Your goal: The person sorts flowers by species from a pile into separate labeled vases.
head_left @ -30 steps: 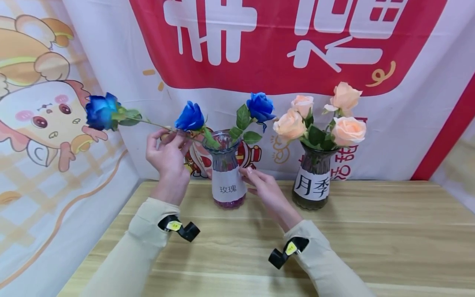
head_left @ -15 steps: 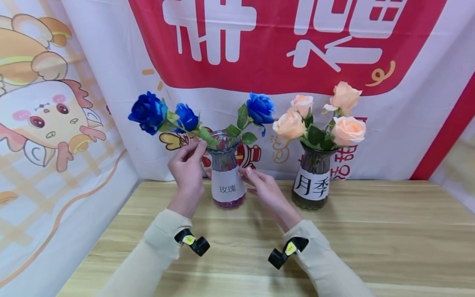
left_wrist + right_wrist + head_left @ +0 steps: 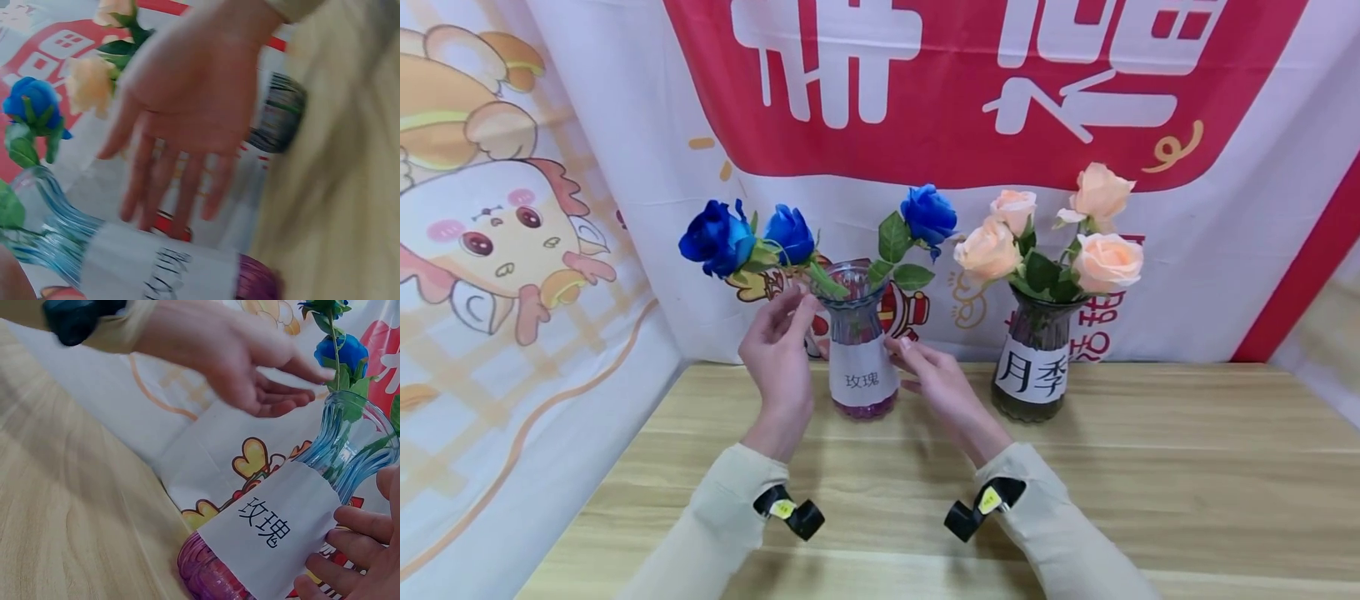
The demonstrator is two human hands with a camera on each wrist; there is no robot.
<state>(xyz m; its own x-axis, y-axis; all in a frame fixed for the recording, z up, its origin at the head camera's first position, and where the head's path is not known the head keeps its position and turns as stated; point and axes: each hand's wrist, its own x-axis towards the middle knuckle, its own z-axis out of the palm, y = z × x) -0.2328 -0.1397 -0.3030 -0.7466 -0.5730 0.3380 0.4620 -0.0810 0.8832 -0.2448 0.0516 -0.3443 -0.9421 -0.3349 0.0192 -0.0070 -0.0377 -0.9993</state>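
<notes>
A clear bluish glass vase (image 3: 854, 321) with a purple base and a white paper label (image 3: 863, 377) stands upright on the table, holding three blue roses. Two of them, an outer rose (image 3: 717, 239) and an inner rose (image 3: 790, 235), lean out to the left; another rose (image 3: 928, 214) leans right. Beside the rim on the left is my left hand (image 3: 777, 350), its fingers loosely bent and thumb tip close to the stem (image 3: 338, 353), with no grip showing. My right hand (image 3: 951, 387) rests its fairly straight fingers (image 3: 359, 545) against the label's right side.
To the right stands a dark glass vase (image 3: 1033, 333) with a white label and several peach roses (image 3: 1107, 263). The wooden table (image 3: 880, 517) meets a printed cloth backdrop (image 3: 820, 158) close behind both vases. Another patterned cloth (image 3: 482, 333) hangs at the left.
My left hand has moved right to the vase rim, bringing the outer blue rose in, then eased slightly down from its stem. My right hand has stayed at the vase.
</notes>
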